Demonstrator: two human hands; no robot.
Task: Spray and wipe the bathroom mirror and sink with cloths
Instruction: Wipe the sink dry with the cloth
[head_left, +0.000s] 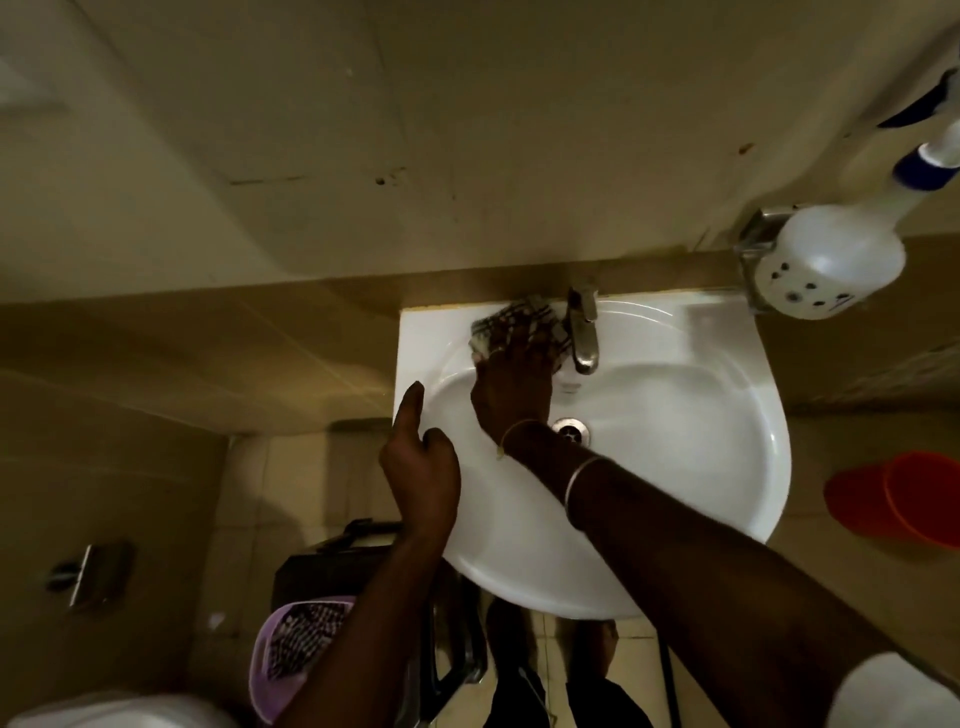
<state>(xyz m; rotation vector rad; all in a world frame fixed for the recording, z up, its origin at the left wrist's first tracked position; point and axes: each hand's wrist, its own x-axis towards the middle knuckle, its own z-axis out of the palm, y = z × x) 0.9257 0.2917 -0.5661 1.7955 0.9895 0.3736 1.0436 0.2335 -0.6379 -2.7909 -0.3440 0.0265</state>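
Note:
A white sink (701, 467) fills the middle of the view, with a chrome tap (584, 332) at its back. My right hand (511, 384) reaches across the basin and presses a dark checked cloth (498, 325) flat onto the back ledge, just left of the tap, fingers spread over it. My left hand (421, 467) hovers at the sink's left rim, thumb stretched forward, fingers loosely curled, holding nothing. A white spray bottle (831, 260) with a blue collar sits on a metal wall holder at the upper right.
A red bucket (904, 499) stands on the floor to the right of the sink. Below left, a purple basket (265, 670) holds another checked cloth, next to a dark stool (332, 566). A metal fitting (88, 571) is on the left wall.

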